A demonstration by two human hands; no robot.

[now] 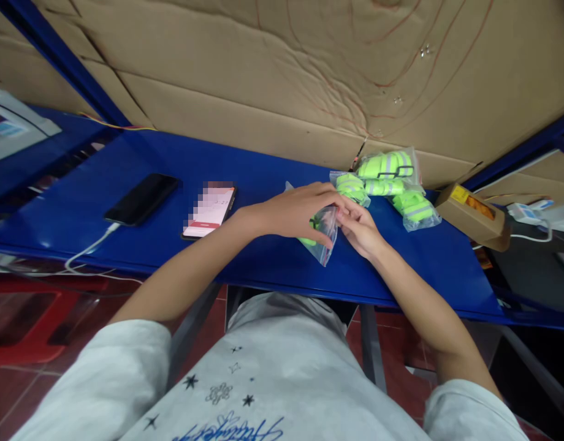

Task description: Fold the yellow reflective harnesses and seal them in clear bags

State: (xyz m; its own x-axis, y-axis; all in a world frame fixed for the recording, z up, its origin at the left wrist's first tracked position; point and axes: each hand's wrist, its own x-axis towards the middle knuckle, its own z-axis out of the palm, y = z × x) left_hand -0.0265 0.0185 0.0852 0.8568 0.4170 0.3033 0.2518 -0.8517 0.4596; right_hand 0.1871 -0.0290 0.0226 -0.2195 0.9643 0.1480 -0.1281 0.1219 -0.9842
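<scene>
A clear zip bag with a neon-yellow reflective strap and a black buckle inside lies at the front middle of the blue table. My left hand arches over this bag, its thumb on the near side and its fingers reaching toward the bag's right edge, partly hidden there. At that edge my right hand pinches the plastic between thumb and fingers. The fingertips of both hands meet there. Most of the bag's far side is covered by my left hand.
Several bagged neon straps are heaped behind my right hand, near the cardboard wall. A small cardboard box stands at the right end. To the left lie a lit phone and a black phone on a white cable.
</scene>
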